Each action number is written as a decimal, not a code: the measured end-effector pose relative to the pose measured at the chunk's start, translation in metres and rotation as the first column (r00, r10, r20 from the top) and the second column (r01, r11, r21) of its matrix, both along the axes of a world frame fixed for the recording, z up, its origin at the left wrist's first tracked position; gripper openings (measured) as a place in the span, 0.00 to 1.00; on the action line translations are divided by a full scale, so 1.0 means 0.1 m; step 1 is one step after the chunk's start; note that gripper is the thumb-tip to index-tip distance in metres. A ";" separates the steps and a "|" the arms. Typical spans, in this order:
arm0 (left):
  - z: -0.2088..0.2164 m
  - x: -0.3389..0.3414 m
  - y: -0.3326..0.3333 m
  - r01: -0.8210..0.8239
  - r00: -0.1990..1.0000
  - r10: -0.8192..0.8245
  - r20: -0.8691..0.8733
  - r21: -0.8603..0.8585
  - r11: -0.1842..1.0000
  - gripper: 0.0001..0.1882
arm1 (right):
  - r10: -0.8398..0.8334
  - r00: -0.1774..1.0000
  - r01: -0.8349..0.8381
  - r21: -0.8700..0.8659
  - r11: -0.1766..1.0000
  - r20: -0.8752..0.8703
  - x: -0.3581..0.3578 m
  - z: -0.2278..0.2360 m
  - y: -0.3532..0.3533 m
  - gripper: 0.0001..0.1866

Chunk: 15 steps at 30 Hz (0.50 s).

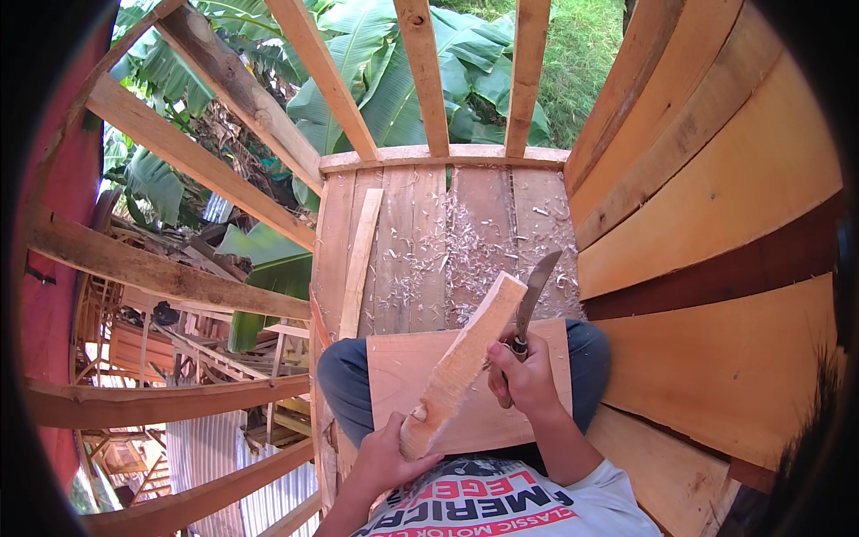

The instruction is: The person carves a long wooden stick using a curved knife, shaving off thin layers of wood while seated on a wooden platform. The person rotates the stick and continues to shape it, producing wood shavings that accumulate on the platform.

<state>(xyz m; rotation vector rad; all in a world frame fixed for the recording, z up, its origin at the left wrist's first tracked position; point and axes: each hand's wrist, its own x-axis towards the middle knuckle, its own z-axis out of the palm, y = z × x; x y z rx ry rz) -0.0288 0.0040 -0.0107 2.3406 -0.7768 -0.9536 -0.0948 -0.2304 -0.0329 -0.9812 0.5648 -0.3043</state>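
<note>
In the head view, your left hand (394, 455) is closed round the near end of the wooden bar (467, 360), and your right hand (530, 376) grips the knife (535, 291) by its handle. The bar lies over the board (398, 371) on your lap; whether it rests on that board or is held clear of it cannot be told. The governing relation is as follows: from your left grip the bar runs far and to the right, its long axis slanting across the board, while the knife stands just to the right of the bar's far half, blade tip pointing far and slightly right. Blade and bar thus run roughly alongside each other; contact between them cannot be judged. Your right hand is the nearer to the bar's far end, your left to the near end, beside a dark hollow in the wood. By count: two hands, one bar, one knife, one board across two bent legs (347, 385), and one loose strip (361, 259) lying lengthwise on the left side of the plank floor (420, 286). Shavings (474, 237), too many to count, are scattered mostly over the floor's middle and right. Three posts (422, 80) meet the sill (483, 154) at the far edge, with leaves (358, 76) beyond.
</note>
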 end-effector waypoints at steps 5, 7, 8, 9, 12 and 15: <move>-0.13 -0.01 0.05 -0.206 0.977 0.213 0.008 -0.225 0.952 0.24 | 0.114 0.992 -0.127 -0.300 0.945 -0.062 -0.22 -0.15 -0.24 0.22; -0.10 0.07 0.06 -0.177 0.970 0.216 0.116 -0.277 0.944 0.25 | 0.102 0.982 -0.171 -0.518 0.838 -0.159 -0.25 -0.14 -0.30 0.26; -0.10 0.09 0.06 -0.171 0.965 0.219 0.145 -0.286 0.943 0.24 | 0.075 0.980 -0.178 -0.649 0.740 -0.184 -0.22 -0.11 -0.33 0.26; -0.10 0.10 0.05 -0.164 0.959 0.222 0.174 -0.295 0.941 0.24 | 0.042 0.979 -0.183 -0.761 0.622 -0.201 -0.18 -0.07 -0.36 0.26; -0.07 0.10 0.07 -0.141 0.968 0.183 0.173 -0.228 0.963 0.24 | -0.039 0.977 -0.181 -0.917 0.356 -0.208 -0.11 0.05 -0.41 0.24; -0.07 0.05 0.09 -0.191 0.962 0.238 0.132 -0.297 0.936 0.23 | -0.111 0.969 -0.204 -0.967 0.153 -0.222 -0.06 0.11 -0.52 0.24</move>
